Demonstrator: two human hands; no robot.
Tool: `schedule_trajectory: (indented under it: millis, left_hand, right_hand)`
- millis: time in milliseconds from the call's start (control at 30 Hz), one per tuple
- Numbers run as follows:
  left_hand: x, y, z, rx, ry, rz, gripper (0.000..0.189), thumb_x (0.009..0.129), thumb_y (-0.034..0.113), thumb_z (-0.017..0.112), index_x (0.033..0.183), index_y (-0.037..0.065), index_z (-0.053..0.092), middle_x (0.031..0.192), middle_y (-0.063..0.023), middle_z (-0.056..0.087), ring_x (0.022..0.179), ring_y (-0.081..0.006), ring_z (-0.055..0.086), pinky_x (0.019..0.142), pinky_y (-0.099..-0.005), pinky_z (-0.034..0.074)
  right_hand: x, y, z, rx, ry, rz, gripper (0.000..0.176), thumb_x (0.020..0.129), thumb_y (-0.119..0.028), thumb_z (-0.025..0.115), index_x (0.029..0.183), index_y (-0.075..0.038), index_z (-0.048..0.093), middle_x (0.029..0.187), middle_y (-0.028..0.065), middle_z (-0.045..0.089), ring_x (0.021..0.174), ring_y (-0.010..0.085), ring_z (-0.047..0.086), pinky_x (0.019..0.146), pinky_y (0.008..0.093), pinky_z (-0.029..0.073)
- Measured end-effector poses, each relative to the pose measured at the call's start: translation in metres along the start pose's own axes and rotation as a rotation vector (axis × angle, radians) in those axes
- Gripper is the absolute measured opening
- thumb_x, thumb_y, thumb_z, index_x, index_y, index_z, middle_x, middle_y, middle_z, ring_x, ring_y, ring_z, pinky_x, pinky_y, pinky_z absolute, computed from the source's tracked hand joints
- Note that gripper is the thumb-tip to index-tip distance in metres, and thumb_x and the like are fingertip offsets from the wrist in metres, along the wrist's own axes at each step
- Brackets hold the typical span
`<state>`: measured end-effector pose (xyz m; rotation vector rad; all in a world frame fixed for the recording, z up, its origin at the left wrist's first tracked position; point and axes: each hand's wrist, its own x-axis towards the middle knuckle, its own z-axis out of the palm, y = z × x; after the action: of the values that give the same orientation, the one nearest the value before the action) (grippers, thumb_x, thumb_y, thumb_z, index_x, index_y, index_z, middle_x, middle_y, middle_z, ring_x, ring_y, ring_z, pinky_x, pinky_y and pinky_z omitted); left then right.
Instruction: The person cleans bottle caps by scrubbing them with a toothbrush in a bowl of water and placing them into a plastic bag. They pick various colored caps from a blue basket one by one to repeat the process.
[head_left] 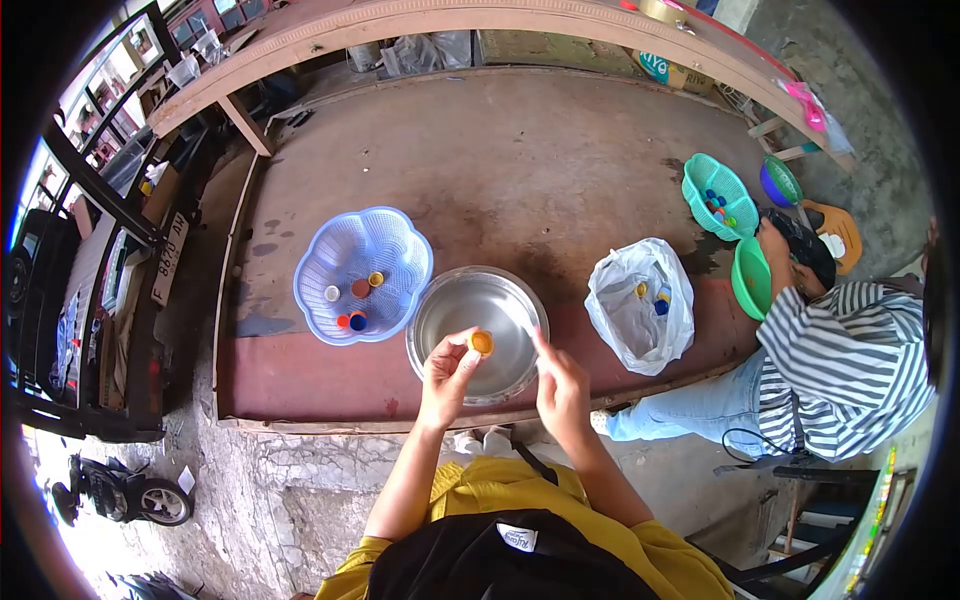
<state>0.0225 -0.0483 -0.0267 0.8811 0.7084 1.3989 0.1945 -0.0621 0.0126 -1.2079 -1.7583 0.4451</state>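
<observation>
My left hand (447,382) pinches a small orange-yellow bottle cap (481,344), its hollow side facing me. Both hands hover over the near part of a round metal basin (430,300). To the right of the cap, my right hand (563,388) has its index finger stretched forward and the other fingers curled in. A pale, blurred streak shows by that fingertip; I cannot make out what it is. A lavender plastic basket (322,250) to the left holds several coloured caps. On the right stands an open white plastic bag (640,335) with yellow and blue caps inside.
A person in a striped sleeve (840,325) sits at the right, a hand (775,250) beside a dark bag. Near them are a green basket (700,180) with caps and a green bowl (750,280). A wooden bench (480,22) crosses the far side.
</observation>
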Motion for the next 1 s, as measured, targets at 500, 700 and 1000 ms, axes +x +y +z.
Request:
schedule_trajectory:
  millis: [500, 700, 1000]
  left_hand:
    - [0.000, -0.006, -0.002, 0.161, 0.052, 0.135, 0.033, 0.083, -0.006, 0.060, 0.114, -0.002, 0.051, 0.112, -0.0106, 0.058, 0.106, -0.0173, 0.056, 0.093, -0.0297, 0.043]
    - [0.004, 0.007, -0.016, 0.113, -0.009, 0.048, 0.032, 0.083, -0.003, 0.062, 0.113, -0.001, 0.052, 0.110, -0.0087, 0.058, 0.104, -0.0135, 0.055, 0.091, -0.0266, 0.044]
    - [0.015, 0.005, -0.037, -0.009, -0.118, -0.081, 0.027, 0.094, 0.016, 0.050, 0.114, -0.001, 0.051, 0.105, -0.0062, 0.058, 0.098, -0.0128, 0.055, 0.090, -0.0299, 0.044]
  right_hand:
    - [-0.014, 0.003, 0.010, 0.146, -0.137, 0.071, 0.042, 0.084, 0.002, 0.052, 0.124, -0.009, 0.052, 0.080, 0.0167, 0.060, 0.066, 0.0319, 0.059, 0.060, 0.0375, 0.047]
    - [-0.004, -0.002, 0.020, 0.164, -0.069, 0.258, 0.032, 0.087, -0.001, 0.051, 0.118, -0.006, 0.056, 0.087, 0.0180, 0.063, 0.071, 0.0299, 0.064, 0.060, 0.0335, 0.049]
    - [-0.015, -0.022, 0.045, 0.016, -0.072, 0.155, 0.032, 0.087, -0.003, 0.051, 0.119, -0.007, 0.056, 0.093, 0.0176, 0.063, 0.078, 0.0335, 0.062, 0.067, 0.0363, 0.049]
